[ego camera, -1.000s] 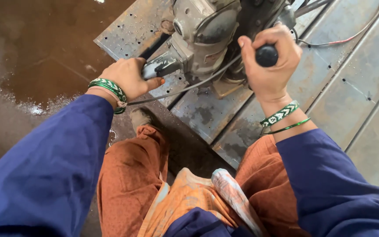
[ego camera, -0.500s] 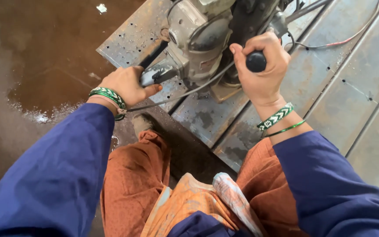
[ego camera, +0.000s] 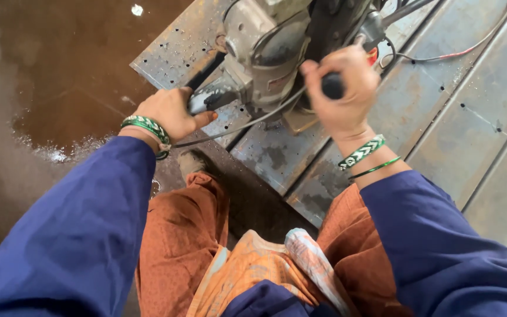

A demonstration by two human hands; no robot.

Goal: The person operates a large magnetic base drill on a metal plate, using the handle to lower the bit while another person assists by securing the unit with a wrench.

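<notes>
Fingers of the right hand (ego camera: 344,97) wrap tight around the black round feed-lever knob (ego camera: 332,86); the left hand (ego camera: 171,111) clasps the grey metal drilling machine (ego camera: 265,53), standing on the perforated steel plate (ego camera: 277,155). Drilling seems underway; next likely needs steady lever pressure. Both arms reach forward, wrists bent.

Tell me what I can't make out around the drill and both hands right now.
- Drill machine, head view: top cut off by the frame edge; where its bit meets the steel plate is hidden beneath the body.
- Right hand covers most of the black handle.
- Left hand hides the lever's grip.
</notes>
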